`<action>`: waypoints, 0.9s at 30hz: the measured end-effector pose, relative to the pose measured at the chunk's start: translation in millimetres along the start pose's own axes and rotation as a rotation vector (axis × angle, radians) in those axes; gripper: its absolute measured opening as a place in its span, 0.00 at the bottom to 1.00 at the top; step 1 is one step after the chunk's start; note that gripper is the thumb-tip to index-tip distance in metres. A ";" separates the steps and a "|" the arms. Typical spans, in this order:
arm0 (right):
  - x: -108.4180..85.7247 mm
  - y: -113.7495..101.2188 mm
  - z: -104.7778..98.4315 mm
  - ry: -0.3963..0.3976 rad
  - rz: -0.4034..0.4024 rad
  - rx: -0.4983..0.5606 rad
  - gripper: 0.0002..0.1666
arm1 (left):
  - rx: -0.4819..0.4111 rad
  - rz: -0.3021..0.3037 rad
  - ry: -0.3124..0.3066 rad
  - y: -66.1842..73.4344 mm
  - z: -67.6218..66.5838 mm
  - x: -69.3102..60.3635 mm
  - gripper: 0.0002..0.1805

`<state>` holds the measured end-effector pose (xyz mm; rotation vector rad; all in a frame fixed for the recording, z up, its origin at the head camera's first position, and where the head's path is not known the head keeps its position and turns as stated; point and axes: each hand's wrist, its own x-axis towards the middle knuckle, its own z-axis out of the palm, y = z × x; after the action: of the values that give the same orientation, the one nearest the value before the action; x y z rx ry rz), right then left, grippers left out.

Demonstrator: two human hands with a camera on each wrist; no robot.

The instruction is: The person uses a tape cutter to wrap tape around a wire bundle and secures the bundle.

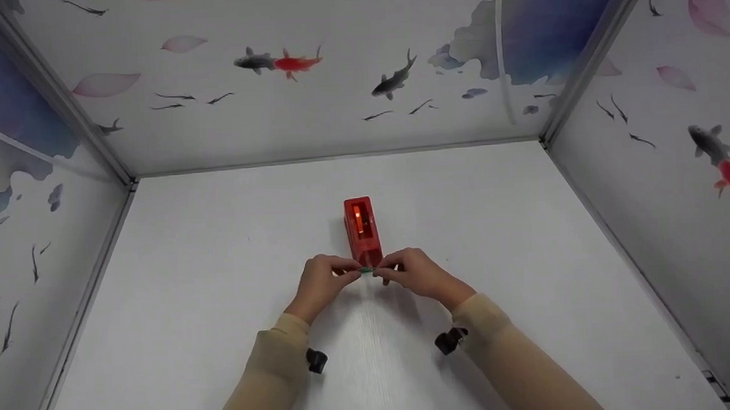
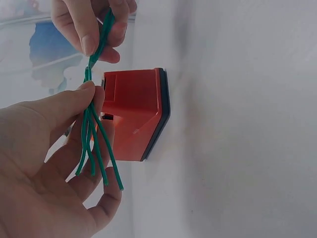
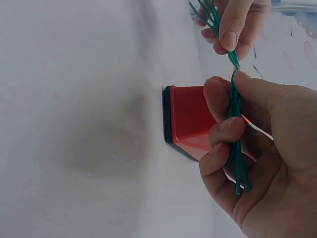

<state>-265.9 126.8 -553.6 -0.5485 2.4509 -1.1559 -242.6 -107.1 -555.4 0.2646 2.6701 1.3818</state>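
Note:
Between my two hands is a bundle of thin green wires (image 2: pixel 101 144), seen close up in both wrist views. My left hand (image 1: pixel 320 283) pinches it between thumb and forefinger, and several loose ends fan out below that grip. On the other part of the bundle (image 3: pixel 236 163), my right hand (image 1: pixel 420 276) holds the wires with thumb and curled fingers. A short paler section shows between the two grips. Just beyond the hands stands a red box-shaped holder (image 1: pixel 351 231) with a dark base, like a tape dispenser; something bright orange shows in its top slot.
The white tabletop (image 1: pixel 217 238) spreads around the hands. Printed panels with fish and petals form the back wall (image 1: pixel 310 114), left wall (image 1: pixel 90 207) and right wall (image 1: pixel 593 155). A small black device (image 1: pixel 451 340) sits at each wrist.

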 end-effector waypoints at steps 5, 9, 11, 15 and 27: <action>-0.4 -1.2 1.5 0.050 -0.059 -0.017 0.10 | 0.021 0.008 0.022 -2.7 0.8 -1.7 0.08; -0.7 -0.6 2.8 0.080 -0.134 -0.064 0.10 | 0.034 -0.001 0.024 -4.4 1.9 -3.4 0.08; -0.3 -0.3 3.5 0.090 -0.158 -0.100 0.10 | 0.039 -0.004 0.025 -5.0 2.1 -3.9 0.08; 0.0 -0.6 4.7 0.107 -0.188 -0.173 0.09 | 0.046 -0.006 0.036 -4.4 2.5 -5.0 0.08; -3.6 -2.4 5.5 0.188 -0.181 -0.297 0.11 | 0.260 0.135 0.140 -0.2 8.2 -3.3 0.08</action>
<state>-259.8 123.7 -554.4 -0.7946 2.8070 -0.9496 -237.8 -101.4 -560.2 0.3935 3.0007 1.1209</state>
